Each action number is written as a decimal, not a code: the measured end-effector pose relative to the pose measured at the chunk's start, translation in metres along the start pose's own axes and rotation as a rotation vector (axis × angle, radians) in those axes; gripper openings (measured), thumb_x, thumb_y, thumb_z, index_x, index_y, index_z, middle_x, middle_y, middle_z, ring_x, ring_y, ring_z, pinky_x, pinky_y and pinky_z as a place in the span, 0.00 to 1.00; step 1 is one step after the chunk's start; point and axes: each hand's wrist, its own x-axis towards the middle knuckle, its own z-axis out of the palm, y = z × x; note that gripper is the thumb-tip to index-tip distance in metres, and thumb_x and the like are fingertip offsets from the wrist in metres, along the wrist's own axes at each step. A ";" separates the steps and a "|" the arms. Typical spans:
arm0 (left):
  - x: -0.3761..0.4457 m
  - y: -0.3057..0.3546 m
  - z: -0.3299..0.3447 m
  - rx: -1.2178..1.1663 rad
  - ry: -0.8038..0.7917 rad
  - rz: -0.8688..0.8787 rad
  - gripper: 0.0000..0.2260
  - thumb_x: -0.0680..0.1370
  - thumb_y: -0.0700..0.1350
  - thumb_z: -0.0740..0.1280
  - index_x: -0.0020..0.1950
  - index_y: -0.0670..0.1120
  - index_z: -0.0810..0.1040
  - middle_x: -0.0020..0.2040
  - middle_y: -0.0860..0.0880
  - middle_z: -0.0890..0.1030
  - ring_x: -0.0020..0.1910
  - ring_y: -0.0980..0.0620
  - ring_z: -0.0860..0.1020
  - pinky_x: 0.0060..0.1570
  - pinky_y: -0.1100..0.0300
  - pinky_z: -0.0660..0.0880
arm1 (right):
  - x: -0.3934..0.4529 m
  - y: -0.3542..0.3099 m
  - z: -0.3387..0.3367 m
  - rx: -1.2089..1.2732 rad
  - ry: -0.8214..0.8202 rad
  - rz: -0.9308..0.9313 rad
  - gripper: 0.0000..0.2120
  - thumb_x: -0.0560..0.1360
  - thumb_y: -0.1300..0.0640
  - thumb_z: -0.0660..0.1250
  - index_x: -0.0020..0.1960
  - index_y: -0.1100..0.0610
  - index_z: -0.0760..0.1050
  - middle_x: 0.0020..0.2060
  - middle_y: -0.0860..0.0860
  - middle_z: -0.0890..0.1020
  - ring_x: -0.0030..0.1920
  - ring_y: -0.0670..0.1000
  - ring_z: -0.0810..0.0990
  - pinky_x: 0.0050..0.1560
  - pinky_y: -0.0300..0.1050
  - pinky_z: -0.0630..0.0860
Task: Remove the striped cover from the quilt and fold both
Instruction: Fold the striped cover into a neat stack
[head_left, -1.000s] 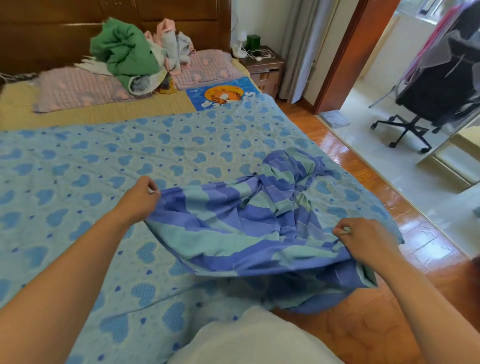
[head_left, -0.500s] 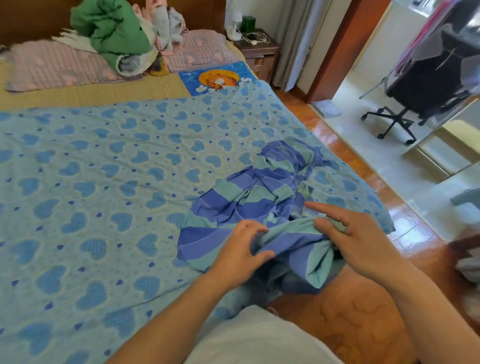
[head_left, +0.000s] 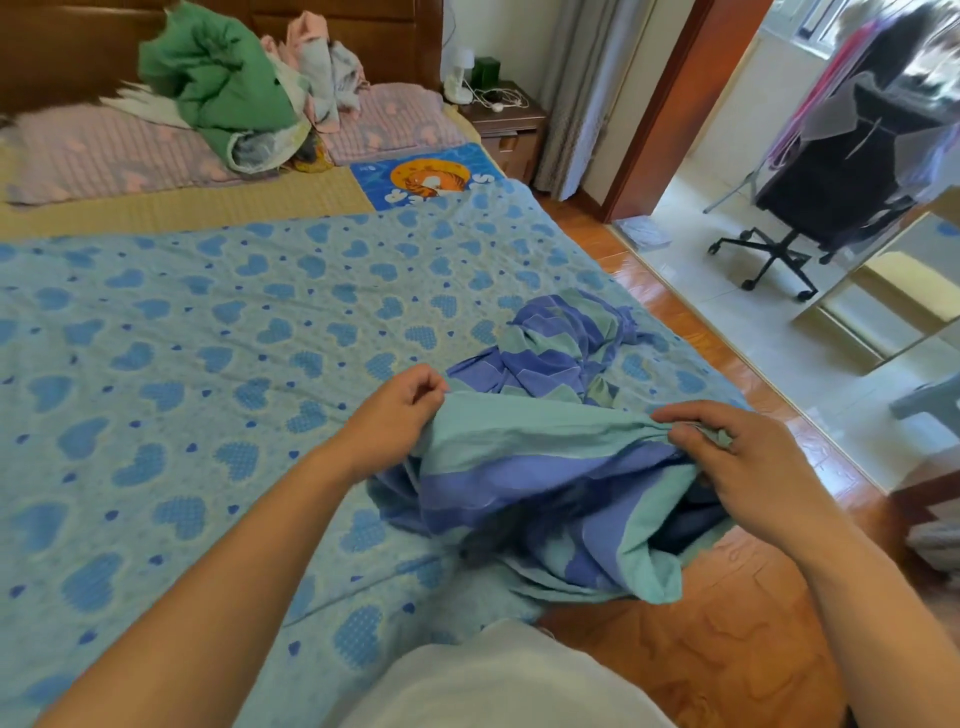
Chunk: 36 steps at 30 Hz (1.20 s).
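Observation:
The striped cover, purple-blue and teal, lies bunched near the bed's right corner, partly hanging over the edge. My left hand pinches its teal top edge on the left. My right hand grips the same edge gathered on the right. The stretch between them is lifted and taut. The light blue quilt with dark blue hearts lies spread flat over most of the bed under the cover.
At the bed's head lie pink pillows, a green bundle and loose clothes. A nightstand stands at the back right. Wooden floor runs along the bed's right side. An office chair stands beyond the doorway.
My hands came together over the cover's near part half a second ago. Now they have moved apart again, each holding the teal edge and raising it. The cover is more bunched than a second ago.

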 end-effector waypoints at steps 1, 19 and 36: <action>0.001 0.009 -0.011 0.011 -0.108 -0.001 0.08 0.83 0.46 0.62 0.45 0.55 0.76 0.37 0.58 0.77 0.36 0.59 0.72 0.43 0.56 0.69 | 0.002 0.003 0.000 0.003 0.033 0.023 0.13 0.78 0.57 0.68 0.50 0.37 0.80 0.43 0.32 0.81 0.43 0.38 0.78 0.46 0.31 0.71; -0.031 0.007 0.124 -0.213 -0.154 0.110 0.06 0.75 0.58 0.69 0.48 0.58 0.79 0.47 0.59 0.83 0.48 0.59 0.81 0.51 0.64 0.77 | 0.011 -0.009 -0.005 0.272 -0.150 -0.009 0.12 0.75 0.57 0.72 0.41 0.40 0.83 0.43 0.41 0.85 0.45 0.39 0.82 0.48 0.33 0.74; -0.020 0.055 0.116 -0.185 -0.356 0.290 0.08 0.77 0.45 0.68 0.53 0.55 0.83 0.52 0.58 0.83 0.54 0.57 0.81 0.57 0.67 0.74 | 0.011 -0.016 -0.025 0.411 -0.196 -0.075 0.03 0.66 0.51 0.72 0.38 0.44 0.85 0.38 0.47 0.86 0.39 0.41 0.83 0.41 0.29 0.74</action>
